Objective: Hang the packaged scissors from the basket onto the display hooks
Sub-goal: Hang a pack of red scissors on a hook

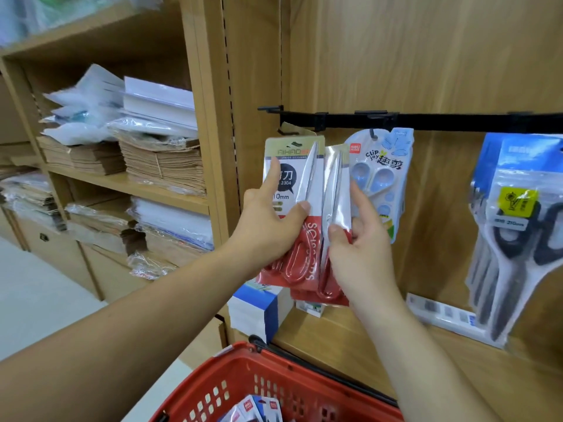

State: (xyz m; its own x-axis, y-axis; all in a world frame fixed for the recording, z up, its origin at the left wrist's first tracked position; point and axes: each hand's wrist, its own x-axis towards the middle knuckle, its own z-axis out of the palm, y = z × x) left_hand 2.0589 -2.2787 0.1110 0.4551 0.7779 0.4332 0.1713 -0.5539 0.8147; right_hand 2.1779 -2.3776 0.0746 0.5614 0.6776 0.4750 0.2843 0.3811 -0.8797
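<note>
My left hand [269,222] grips a red-handled scissors pack [297,166] with a green and white card, held up just below the black hook rail [426,121]. My right hand [356,248] pinches a second red-handled scissors pack [333,190] right beside it, its index finger pointing up. Both packs sit at the rail's left end; the hook behind them is hidden. The red basket [243,379] is below, with more packaged scissors [253,411] inside.
A light blue children's scissors pack [380,178] hangs to the right, and black-handled scissors packs [511,239] hang farther right. White and blue boxes [259,312] stand on the wooden ledge. Shelves on the left hold stacked paper and brown envelopes [161,162].
</note>
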